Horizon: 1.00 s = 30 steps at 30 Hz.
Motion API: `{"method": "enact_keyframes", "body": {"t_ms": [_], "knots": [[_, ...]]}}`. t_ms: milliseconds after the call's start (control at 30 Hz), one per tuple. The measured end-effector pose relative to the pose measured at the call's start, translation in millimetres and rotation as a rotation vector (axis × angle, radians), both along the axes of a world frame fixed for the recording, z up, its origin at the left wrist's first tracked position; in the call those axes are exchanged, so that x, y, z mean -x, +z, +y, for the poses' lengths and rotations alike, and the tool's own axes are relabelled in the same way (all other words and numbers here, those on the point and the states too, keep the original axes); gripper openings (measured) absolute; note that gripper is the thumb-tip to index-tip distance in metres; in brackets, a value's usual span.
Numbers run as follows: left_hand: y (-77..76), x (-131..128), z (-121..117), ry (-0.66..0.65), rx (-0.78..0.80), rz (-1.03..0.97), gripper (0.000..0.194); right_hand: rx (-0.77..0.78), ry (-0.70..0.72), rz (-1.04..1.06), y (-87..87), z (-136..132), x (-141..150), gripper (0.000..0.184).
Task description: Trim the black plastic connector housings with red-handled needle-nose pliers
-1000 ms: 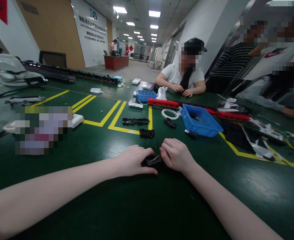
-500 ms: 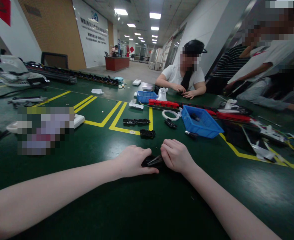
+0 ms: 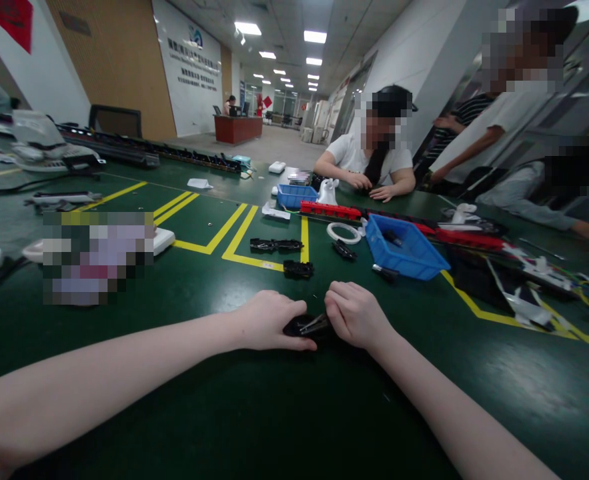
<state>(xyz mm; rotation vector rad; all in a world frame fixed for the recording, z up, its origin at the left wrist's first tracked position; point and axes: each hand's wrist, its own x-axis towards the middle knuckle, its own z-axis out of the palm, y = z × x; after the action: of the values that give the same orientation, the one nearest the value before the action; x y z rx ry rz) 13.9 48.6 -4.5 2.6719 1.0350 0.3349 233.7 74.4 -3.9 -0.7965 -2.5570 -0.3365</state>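
Low over the green table, my left hand (image 3: pixel 267 322) is closed around a small black part (image 3: pixel 293 326), gripped between thumb and fingers. My right hand (image 3: pixel 355 312) is a closed fist just to the right, at the part's other end. Thin silvery prongs (image 3: pixel 314 325) run from the black part toward the right fist; whether they belong to the part or to a separate tool, I cannot tell. What the right fingers enclose is hidden. Beyond my hands lie a black block-like piece (image 3: pixel 298 269) and a longer black piece (image 3: pixel 275 245).
A blue bin (image 3: pixel 427 263) holds a dark piece; a white ring-shaped coil (image 3: pixel 343 233) and a black oval piece (image 3: pixel 344 250) lie to its left. Red strips (image 3: pixel 330 211) stretch behind. A person (image 3: pixel 389 150) sits across the table (image 3: pixel 184 407). A smaller blue bin (image 3: pixel 297 196) stands farther back.
The view has shifted slightly, so the surroundings sit a little farther right. Both hands keep nearly the same hold; the silvery prongs show at a slightly different angle.
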Motion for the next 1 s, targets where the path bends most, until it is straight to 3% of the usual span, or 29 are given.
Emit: {"method": "enact_keyframes", "body": {"t_ms": [633, 1000], "knots": [[-3.1, 0.0, 2.3, -0.044, -0.102, 0.033, 0.049, 0.034, 0.027, 0.002, 2.0, 1.7, 0.1, 0.032], [-0.1, 1.2, 3.1, -0.042, -0.044, -0.003, 0.049, 0.006, 0.018, 0.043, -2.6, 4.6, -0.4, 0.031]]}}
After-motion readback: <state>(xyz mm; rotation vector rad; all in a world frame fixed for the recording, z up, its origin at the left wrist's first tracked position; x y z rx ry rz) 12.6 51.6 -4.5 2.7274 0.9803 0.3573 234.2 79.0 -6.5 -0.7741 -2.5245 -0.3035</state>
